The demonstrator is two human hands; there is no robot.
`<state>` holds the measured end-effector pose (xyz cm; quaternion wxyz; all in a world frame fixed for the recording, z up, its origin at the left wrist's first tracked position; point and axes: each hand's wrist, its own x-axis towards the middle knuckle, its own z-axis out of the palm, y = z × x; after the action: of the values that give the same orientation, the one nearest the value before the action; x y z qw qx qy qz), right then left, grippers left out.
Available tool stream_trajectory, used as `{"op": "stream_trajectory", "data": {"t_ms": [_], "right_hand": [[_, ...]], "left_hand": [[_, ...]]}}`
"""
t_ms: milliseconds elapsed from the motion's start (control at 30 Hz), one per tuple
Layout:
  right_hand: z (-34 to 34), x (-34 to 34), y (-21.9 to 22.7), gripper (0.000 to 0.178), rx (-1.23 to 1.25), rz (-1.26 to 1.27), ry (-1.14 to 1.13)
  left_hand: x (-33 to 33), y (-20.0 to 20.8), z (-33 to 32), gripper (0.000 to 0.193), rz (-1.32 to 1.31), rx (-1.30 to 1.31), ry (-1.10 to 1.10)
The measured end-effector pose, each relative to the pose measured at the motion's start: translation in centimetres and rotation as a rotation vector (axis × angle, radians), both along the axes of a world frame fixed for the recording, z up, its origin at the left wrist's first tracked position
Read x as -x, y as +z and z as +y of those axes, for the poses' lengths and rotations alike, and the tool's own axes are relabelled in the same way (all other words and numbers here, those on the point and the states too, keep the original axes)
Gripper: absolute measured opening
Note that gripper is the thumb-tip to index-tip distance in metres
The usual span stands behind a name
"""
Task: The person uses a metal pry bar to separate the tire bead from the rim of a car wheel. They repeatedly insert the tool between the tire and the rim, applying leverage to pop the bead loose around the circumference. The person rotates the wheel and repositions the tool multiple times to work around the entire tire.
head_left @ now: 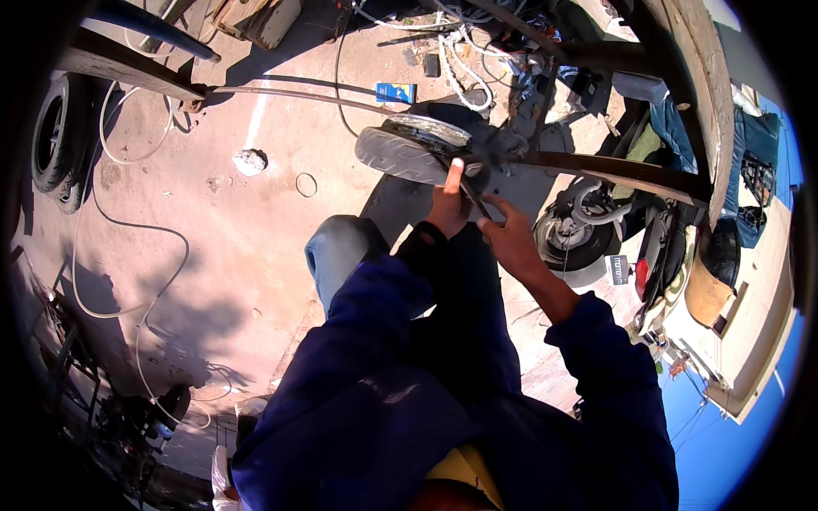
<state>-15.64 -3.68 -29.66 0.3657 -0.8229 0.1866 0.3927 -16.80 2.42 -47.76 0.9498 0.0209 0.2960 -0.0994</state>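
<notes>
A small wheel with a black grooved tyre (399, 156) and pale rim (430, 130) sits tilted ahead of my knees. Across its near right edge runs a thin dark metal bar (475, 201). My left hand (446, 204) is closed at the tyre's near edge, its thumb stretched up over the bar; the other fingers are partly hidden. Lower on the same bar, my right hand (514, 242) grips its near end with bent fingers. A dark round hub-like part (475, 175) lies just right of the wheel; shadow hides how it joins.
A wooden-topped metal frame (613, 170) stands at right, beside another wheel (573, 234). A blue box (396, 93) and white rope (464, 81) lie beyond. Tyres (55, 136) lean at far left. A pale hose (153, 302) winds over the concrete floor (230, 247).
</notes>
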Motion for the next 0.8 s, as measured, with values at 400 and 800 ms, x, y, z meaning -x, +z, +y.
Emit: {"op": "stream_trajectory", "data": {"t_ms": [400, 800], "right_hand": [[0.4, 10.8, -2.4, 0.051, 0.052, -0.213, -0.074], [-2.4, 8.4, -2.2, 0.052, 0.066, -0.192, -0.014]], "left_hand": [[6.3, -0.9, 1.8, 0.088, -0.204, 0.085, -0.226], [5.3, -1.3, -2.0, 0.085, -0.208, 0.132, -0.12]]}}
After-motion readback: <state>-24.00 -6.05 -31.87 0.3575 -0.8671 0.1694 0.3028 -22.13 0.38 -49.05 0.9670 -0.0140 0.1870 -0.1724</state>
